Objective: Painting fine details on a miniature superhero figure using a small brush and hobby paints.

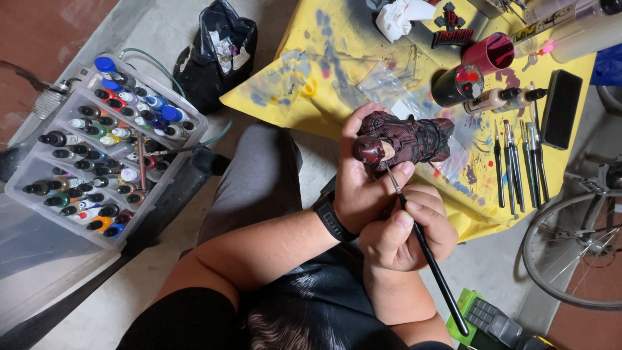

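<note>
1. While your right hand pinches the fine paintbrush like a pen, fingers closed low on the handle near the ferrule, keep that grip light; to my eye a tight squeeze would make the tip wander.
2. Your left hand is wrapped shut around the dark red armoured figure bust, which sits above your lap and just in front of the yellow-covered worktop. Hold it by the torso so your fingers stay off the head.
3. The brush tip meets the figure near the pale patch beside the glossy red head. Work in short strokes there, I would judge, turning the bust and not the brush.
4. Your two hands touch, right resting against left. Keep that brace; it steadies the tip.
5. Spare brushes and tools lie in a row on the yellow sheet to your right, beside a black flat case. Reach with care, since the dropper bottles lie just above them.
6. The clear tray of paint bottles is well apart on your left, so plan colour changes between passes.
</note>
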